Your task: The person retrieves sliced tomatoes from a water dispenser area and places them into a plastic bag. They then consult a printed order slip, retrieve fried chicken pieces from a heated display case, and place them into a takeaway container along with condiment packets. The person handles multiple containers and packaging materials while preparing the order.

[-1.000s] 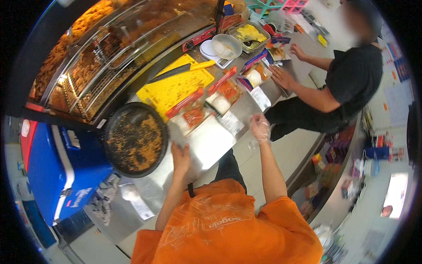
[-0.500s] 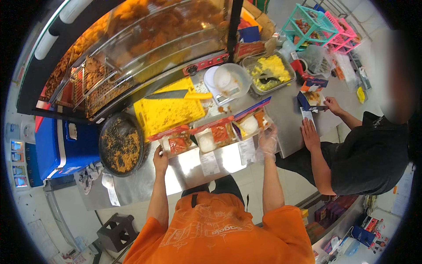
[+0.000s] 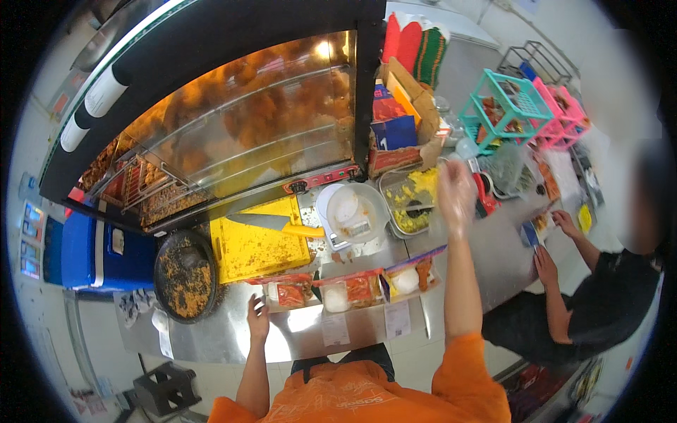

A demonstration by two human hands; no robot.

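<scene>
Three open meal boxes stand in a row along the counter's front edge: a left box, a middle box and a right box. White rice lies in each; red food shows in the left two, a brown piece in the right one. My left hand is beside the left box, fingers apart and holding nothing. My right hand, in a clear plastic glove, is raised over the right side of the clear tub of yellow shredded food. Its fingers are blurred, so I cannot see whether they grip anything.
A yellow cutting board bears a knife. Left of it is a black pan of crumbs. A round plastic tub sits on a scale. The heated glass cabinet stands behind. At right, a co-worker handles a small box.
My right hand has left the right meal box and moved up and away to the yellow food tub. My left hand stays by the left box. The view has shifted.
</scene>
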